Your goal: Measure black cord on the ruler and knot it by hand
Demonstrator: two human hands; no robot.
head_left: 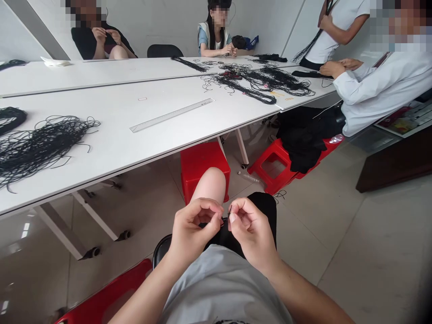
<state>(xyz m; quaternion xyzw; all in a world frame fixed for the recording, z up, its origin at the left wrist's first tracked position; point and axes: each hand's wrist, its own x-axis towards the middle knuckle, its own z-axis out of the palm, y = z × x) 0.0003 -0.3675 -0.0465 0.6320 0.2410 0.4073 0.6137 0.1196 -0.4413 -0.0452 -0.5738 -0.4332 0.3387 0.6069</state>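
Close fingertip work on a short end of black cord (230, 215) is in hand, and that end is held on the near side of the table (189, 130), just above the lap. The right hand (251, 229) is narrow, with its thumb and first finger closed on the cord end. The left hand (194, 227) is also narrow, with its fingers curled and brought up just beside the cord, but whether anything is gripped by it cannot be told, as the contact is hidden by the fingers. Only the fingertips of both hands are engaged, and the work is kept close between them. A black cloth (263, 211) lies across the lap under the hands, and a bare knee (207, 186) is seen beside it. Beyond the near edge of the table, a red stool (205, 168) stands under it, and a second red stool (273, 164) is heaped with black fabric (302, 137). On the table, a tangled heap of black cords (40, 148) lies towards the left end, a clear ruler (172, 114) lies near the middle, and a further spread of black cords (259, 83) lies at the far right. Past the right end of the table, a co-worker's white sleeve (371, 90) is seen
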